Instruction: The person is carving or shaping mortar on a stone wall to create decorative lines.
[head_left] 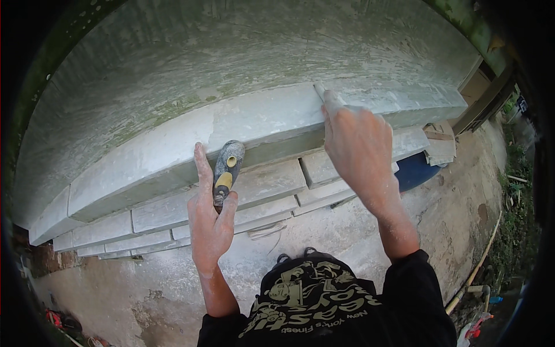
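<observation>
**Both hands at work along a pale, dusty slab**

From a joint near the left end of the top row, the long slab [144, 136] runs to the right corner, with a grey-green wall [231, 52] behind it. Its upper face is whitest left of the middle, then turns bluish grey. The row looks laid end to end, and the work seems to be under way; no finished cut or line can be made out between the hands, and how much is left I cannot tell. Lower blocks [269, 188] are stacked beneath the front edge, some with open gaps between them.

Left of the middle, the left hand [208, 222] is closed around the lower end of a black-and-yellow tool [227, 168], its index finger stretched out so that the tip meets the slab's front edge. The tool stands upward beside that finger; its working end is hidden or unclear.

Well apart, to the right, the right hand [359, 144] is curled nearly into a fist over the slab. It appears clamped on a thin pale piece [319, 89] that points toward the back edge; what it is, I cannot tell.
</observation>
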A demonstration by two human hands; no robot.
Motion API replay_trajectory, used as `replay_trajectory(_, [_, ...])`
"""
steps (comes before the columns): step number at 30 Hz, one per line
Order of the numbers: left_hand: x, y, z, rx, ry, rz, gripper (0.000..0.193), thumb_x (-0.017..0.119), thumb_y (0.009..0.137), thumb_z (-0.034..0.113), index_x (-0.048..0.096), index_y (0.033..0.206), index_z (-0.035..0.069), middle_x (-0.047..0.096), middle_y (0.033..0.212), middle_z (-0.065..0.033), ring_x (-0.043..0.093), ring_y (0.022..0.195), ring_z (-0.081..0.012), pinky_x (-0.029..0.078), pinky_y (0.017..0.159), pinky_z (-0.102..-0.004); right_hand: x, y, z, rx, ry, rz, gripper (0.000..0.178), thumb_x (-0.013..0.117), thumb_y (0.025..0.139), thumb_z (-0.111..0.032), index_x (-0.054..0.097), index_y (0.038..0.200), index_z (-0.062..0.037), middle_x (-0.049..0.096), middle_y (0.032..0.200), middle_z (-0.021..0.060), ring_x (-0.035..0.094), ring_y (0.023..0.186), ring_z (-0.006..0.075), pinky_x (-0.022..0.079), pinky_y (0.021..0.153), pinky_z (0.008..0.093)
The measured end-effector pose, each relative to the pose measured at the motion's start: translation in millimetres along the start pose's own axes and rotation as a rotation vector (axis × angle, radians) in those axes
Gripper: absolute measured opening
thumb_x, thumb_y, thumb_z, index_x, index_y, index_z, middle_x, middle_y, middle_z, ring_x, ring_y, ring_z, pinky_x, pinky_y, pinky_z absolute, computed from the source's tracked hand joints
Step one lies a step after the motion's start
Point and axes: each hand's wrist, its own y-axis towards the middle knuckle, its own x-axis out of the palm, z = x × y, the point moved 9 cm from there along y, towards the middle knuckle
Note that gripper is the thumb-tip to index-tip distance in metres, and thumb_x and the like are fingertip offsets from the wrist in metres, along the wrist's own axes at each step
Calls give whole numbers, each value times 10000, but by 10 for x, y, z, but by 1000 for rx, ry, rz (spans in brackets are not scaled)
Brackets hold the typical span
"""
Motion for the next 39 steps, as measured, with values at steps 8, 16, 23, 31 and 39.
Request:
replay_trajectory(8, [-16, 1, -2, 27, -16, 5, 941, 547, 802, 10, 133, 1644, 77, 638, 869, -184, 513, 606, -186, 449, 596, -331, -338, 50, 90, -43, 59, 199, 324, 540, 1004, -151, 693, 1288, -120, 698, 803, 185, 675, 678, 307, 516, 629, 421])
replay_trajectory(16, [-2, 18, -11, 53, -19, 4, 944, 549, 801, -6, 131, 1644, 74, 649, 921, -198, 515, 607, -190, 456, 594, -338, -104, 125, 14, -176, 24, 123, 347, 588, 977, -142, 696, 1306, -159, 665, 802, 121, 637, 640, 280, 484, 598, 392])
replay_trajectory(23, [14, -1, -57, -30, -24, -30, 949, 558, 804, -10, 128, 1645, 83, 665, 1079, -240, 531, 632, -199, 477, 620, -333, -228, 120, -22, -334, 134, 239, 340, 601, 973, -147, 707, 1296, -175, 656, 802, 116, 625, 665, 260, 484, 626, 397])
replay_trajectory(31, [-18, 21, -39, 57, 2, 2, 922, 558, 821, -8, 154, 1643, 98, 683, 1079, -256, 608, 677, -250, 505, 685, -353, -165, 104, 26, -320, 223, 189, 347, 596, 964, -116, 702, 1293, -137, 662, 819, 133, 617, 665, 265, 467, 636, 394])
replay_trajectory(39, [-50, 10, 2, 62, -37, -6, 897, 561, 823, -27, 199, 1634, 97, 671, 1171, -298, 703, 806, -388, 533, 774, -386, -158, 56, 85, -211, 232, 149, 349, 584, 944, -72, 687, 1278, -67, 665, 879, 214, 626, 745, 388, 475, 693, 424])
